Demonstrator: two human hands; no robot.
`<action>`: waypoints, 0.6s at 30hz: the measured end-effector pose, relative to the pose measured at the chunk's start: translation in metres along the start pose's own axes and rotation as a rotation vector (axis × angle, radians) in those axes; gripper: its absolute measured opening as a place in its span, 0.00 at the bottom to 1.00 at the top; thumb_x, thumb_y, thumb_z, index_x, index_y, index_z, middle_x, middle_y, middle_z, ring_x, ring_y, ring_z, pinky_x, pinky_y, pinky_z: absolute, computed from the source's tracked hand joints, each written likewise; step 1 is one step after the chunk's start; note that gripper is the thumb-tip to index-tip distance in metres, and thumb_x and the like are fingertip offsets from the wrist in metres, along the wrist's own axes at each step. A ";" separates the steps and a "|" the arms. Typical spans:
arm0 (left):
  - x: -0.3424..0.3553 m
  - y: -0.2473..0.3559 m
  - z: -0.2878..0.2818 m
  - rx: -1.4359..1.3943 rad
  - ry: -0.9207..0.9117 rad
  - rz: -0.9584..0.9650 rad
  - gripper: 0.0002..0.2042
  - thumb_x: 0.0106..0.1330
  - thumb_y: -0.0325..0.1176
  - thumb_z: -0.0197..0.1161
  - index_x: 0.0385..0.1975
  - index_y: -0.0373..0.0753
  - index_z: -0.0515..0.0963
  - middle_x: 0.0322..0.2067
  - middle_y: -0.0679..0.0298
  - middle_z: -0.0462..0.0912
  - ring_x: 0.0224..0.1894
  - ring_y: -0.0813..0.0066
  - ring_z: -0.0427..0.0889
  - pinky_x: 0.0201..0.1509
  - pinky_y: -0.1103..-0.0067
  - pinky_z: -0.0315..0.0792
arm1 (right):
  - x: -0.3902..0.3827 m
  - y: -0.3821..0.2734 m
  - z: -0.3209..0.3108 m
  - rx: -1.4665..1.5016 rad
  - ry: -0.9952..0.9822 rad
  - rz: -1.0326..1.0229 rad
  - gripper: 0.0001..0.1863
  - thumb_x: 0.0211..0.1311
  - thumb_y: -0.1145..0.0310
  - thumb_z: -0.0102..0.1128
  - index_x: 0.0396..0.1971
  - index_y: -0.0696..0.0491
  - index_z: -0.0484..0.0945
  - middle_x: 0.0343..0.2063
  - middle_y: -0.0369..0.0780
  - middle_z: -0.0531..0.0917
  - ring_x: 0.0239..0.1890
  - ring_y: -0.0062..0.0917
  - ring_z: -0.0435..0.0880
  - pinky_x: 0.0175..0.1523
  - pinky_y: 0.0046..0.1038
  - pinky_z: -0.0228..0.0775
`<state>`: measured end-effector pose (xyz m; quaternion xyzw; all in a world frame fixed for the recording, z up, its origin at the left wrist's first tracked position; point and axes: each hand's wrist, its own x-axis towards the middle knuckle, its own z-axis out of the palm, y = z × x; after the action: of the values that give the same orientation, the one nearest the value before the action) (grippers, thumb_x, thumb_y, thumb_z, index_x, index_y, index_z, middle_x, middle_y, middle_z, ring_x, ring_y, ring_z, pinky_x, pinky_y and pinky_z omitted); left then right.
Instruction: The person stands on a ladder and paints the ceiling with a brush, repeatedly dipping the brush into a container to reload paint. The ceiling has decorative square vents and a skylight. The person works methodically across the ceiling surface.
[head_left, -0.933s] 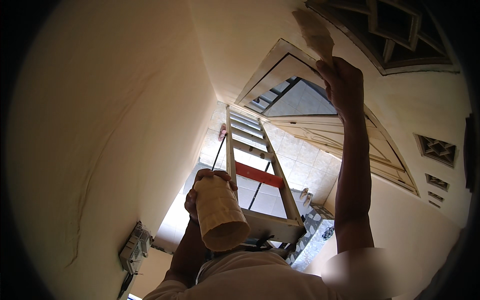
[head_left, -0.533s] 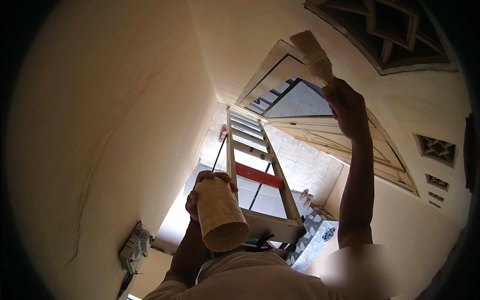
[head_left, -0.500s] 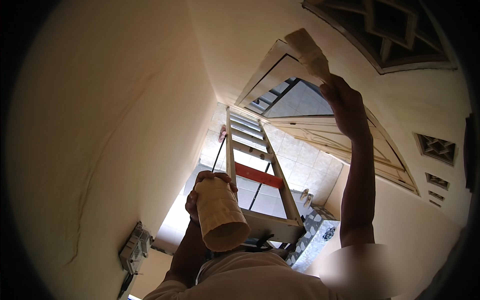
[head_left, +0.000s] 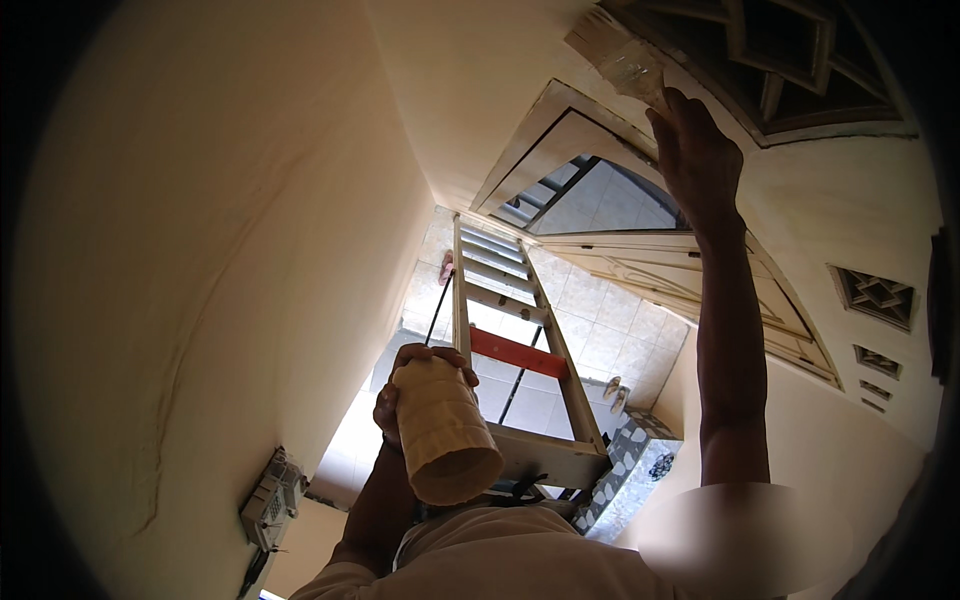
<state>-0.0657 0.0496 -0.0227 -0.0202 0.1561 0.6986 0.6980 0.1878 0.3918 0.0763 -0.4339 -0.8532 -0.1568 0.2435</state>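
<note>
My left hand is wrapped round a beige, tube-shaped paint container near the lower middle. The container is tilted, its round mouth facing me; what is inside cannot be made out. Up at the top right, my right hand grips the handle of a wide paintbrush. Its bristles point up and left, against or very near the cream wall, close to the frame of a dark lattice grille. Below the brush is the pale frame of a door or window.
A ladder with one red crosspiece drops away below me to the tiled floor. On the left wall hangs an electrical box. Small vents line the right wall. Sandals and pink slippers lie below.
My right hand has moved the paintbrush upward, from over the pale frame to beside the lattice grille. My left hand and the paint container stay nearly where they were.
</note>
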 end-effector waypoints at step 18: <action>-0.002 0.003 -0.005 -0.001 0.000 0.017 0.30 0.66 0.56 0.62 0.59 0.40 0.71 0.51 0.39 0.76 0.50 0.41 0.82 0.42 0.57 0.87 | -0.018 0.004 -0.031 0.052 -0.288 0.122 0.15 0.70 0.58 0.62 0.49 0.51 0.82 0.32 0.43 0.85 0.33 0.37 0.88 0.39 0.38 0.80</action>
<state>-0.0691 0.0466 -0.0265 -0.0191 0.1558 0.7047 0.6919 0.2085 0.3673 0.0919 -0.4963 -0.8552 -0.0556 0.1389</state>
